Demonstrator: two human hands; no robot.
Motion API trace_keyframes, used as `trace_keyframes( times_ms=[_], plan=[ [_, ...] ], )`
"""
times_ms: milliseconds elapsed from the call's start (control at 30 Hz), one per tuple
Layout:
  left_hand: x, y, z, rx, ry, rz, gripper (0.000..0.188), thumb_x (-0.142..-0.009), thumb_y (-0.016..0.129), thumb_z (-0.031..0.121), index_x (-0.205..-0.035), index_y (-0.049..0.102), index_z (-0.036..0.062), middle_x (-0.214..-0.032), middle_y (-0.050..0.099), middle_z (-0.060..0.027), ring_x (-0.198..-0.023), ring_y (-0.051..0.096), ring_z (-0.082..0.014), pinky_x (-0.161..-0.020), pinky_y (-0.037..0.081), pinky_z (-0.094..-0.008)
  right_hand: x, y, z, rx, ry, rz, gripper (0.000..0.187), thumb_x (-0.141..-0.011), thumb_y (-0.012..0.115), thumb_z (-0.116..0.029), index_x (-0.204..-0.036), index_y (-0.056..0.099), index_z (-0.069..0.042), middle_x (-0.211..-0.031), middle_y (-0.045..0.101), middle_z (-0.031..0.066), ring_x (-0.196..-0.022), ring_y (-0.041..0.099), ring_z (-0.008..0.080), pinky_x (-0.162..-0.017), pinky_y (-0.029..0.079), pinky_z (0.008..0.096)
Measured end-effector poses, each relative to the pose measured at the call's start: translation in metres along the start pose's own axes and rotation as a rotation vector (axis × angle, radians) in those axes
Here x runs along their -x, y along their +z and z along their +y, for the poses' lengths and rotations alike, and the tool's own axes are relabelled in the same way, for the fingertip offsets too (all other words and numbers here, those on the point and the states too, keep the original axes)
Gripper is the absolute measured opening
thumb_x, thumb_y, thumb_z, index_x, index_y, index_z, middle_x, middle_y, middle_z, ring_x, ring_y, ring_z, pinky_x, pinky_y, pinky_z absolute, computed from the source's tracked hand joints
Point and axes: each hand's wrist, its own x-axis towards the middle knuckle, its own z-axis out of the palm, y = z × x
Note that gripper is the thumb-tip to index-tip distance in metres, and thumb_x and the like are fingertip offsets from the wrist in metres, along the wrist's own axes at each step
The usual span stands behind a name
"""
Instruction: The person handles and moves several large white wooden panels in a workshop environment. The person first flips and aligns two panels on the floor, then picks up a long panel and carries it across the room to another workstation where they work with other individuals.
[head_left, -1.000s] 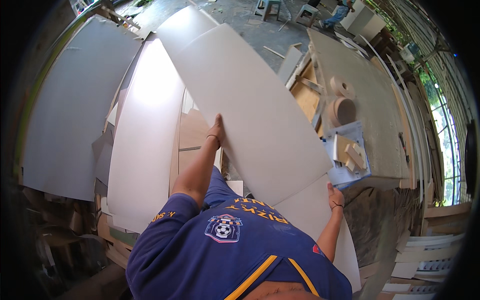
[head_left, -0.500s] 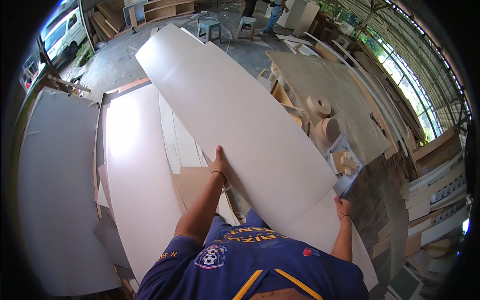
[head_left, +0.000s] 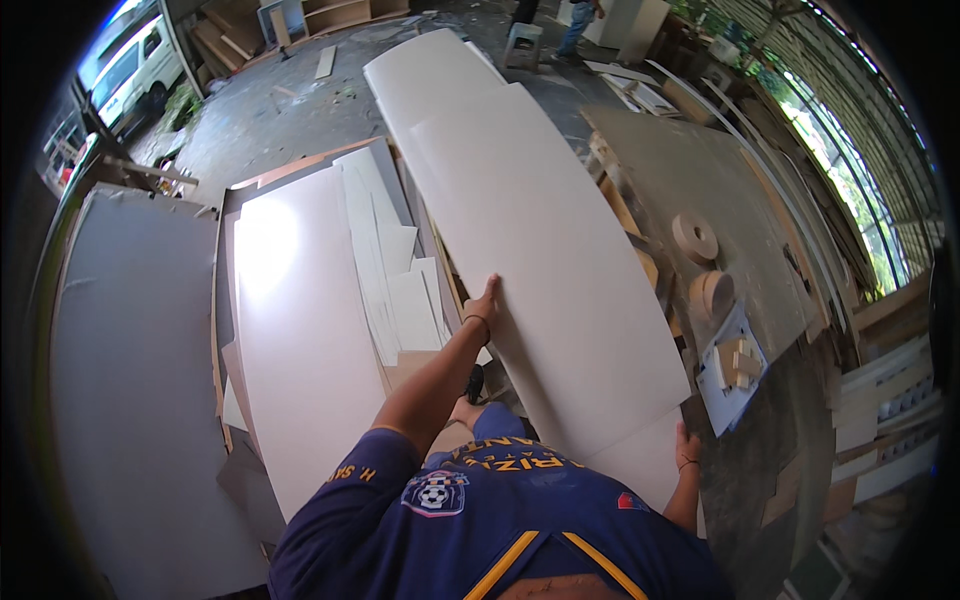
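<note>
In front of me lie long white laminate sheets (head_left: 540, 230), one on top of another, with the lower sheet (head_left: 415, 62) showing past the upper one at the far end and near my body. My left hand (head_left: 484, 298) is closed on their left edge, its thumb on top and the other fingers hidden underneath. Lower down on the right, my right hand (head_left: 688, 447) grips the opposite edge near my side, most of its fingers hidden. Near my waist the sheets curve slightly.
On the left stands a pile with a shiny white board (head_left: 300, 330) and loose white strips (head_left: 385, 260). A grey panel (head_left: 140, 380) is beyond it. To the right, a worktable (head_left: 690, 165) bears edging rolls (head_left: 694, 238). A stool (head_left: 524, 45) and people (head_left: 578, 28) are at the back.
The sheets have swung to the right with both hands holding them, away from the left pile, so more of the loose strips shows. My view has shifted too.
</note>
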Motion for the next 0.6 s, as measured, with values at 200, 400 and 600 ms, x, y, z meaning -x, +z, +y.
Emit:
trace_keyframes(
  times_ms=[200,400,600],
  plan=[
    [-0.074,0.006,0.082,-0.162,-0.029,0.066,0.11,-0.058,0.049,0.082,-0.113,0.049,-0.0131,-0.111,0.054,-0.0248,-0.102,0.054,-0.0316,-0.087,0.041,-0.0387,-0.037,0.018,-0.071,-0.022,0.117,-0.003,0.081,-0.078,0.037,-0.07,-0.098,0.061,0.005,-0.1,0.057,0.0284,-0.1,0.053,0.0407,-0.085,0.041,0.0419],
    [-0.117,-0.002,0.136,-0.138,-0.097,-0.036,0.111,-0.054,0.054,0.081,-0.115,0.048,-0.0116,-0.117,0.051,-0.0248,-0.107,0.051,-0.033,-0.089,0.039,-0.0385,-0.06,0.02,-0.139,-0.036,0.079,0.051,0.079,-0.075,0.037,-0.072,-0.09,0.063,0.001,-0.092,0.06,0.0248,-0.093,0.055,0.0404,-0.079,0.042,0.0438],
    [-0.183,-0.011,0.156,-0.156,-0.078,-0.017,0.112,-0.056,0.048,0.084,-0.112,0.05,-0.0134,-0.116,0.051,-0.0258,-0.108,0.05,-0.0342,-0.091,0.038,-0.0393,-0.088,0.032,-0.188,0.055,0.171,-0.022,0.077,-0.075,0.035,-0.073,-0.092,0.064,-0.003,-0.094,0.06,0.0237,-0.096,0.054,0.0395,-0.082,0.041,0.0449]
  ],
)
